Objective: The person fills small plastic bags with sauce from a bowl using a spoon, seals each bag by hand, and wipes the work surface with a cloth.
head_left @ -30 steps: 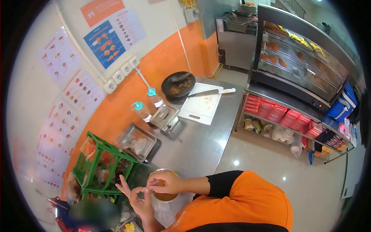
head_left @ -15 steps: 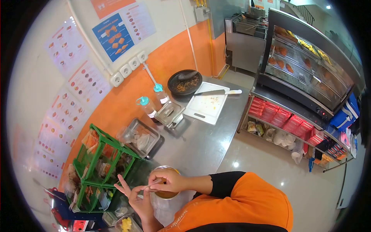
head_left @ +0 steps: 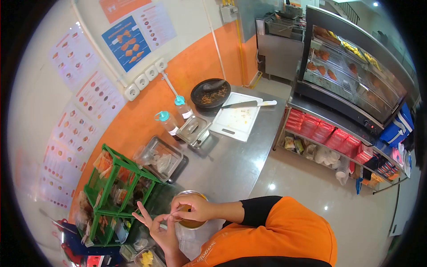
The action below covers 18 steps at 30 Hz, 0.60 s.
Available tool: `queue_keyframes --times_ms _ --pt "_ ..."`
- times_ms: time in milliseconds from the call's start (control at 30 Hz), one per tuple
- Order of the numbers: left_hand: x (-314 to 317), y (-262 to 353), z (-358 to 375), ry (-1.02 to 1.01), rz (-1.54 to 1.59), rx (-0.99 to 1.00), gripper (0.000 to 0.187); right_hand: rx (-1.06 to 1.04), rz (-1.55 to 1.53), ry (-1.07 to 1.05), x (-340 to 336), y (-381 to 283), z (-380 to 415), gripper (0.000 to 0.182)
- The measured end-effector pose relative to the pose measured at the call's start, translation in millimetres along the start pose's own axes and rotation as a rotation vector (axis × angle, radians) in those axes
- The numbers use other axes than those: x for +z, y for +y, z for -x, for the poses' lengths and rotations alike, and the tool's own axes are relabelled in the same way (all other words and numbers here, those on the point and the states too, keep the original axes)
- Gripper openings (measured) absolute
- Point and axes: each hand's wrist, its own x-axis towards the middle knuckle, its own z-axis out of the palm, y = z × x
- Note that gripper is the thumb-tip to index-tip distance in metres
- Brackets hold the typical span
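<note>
left hand: thumb and a fingertip pinched together, other fingers fanned out. right hand: fingertips pinched against the left's. between them, one small, thin item, apparently gripped from both sides; colour and material too fine to tell. risk: slipping or tearing, should the pinches pull unevenly.

beneath and just beside the right hand: round, silver-coloured metal bowl with orange-brown contents. risk: a dropped item landing in it, or a lowered wrist tipping the rim.

below the bowl, toward the body: pale, translucent plastic sheeting. risk: snagging on the forearm and dragging the bowl, if caught under it.

left side, near: stacked green plastic baskets, full. risk: spread fingers knocking packets loose.

far end: long-bladed, white-handled knife across a white rectangular cutting board, handle overhanging the board toward the table edge. risk: a passing brush sending it floorward.
</note>
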Motion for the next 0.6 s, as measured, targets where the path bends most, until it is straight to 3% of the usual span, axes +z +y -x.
queue_keyframes --times_ms 400,600 --pt "1.1 -1.5 3.6 0.019 0.048 -0.017 0.010 -0.022 0.014 -0.010 -6.5 -4.8 0.1 0.011" --pt "-8.2 -20.2 -2.9 0.121 0.197 -0.049 0.012 0.161 -0.170 0.154 -8.2 7.0 8.6 0.010"
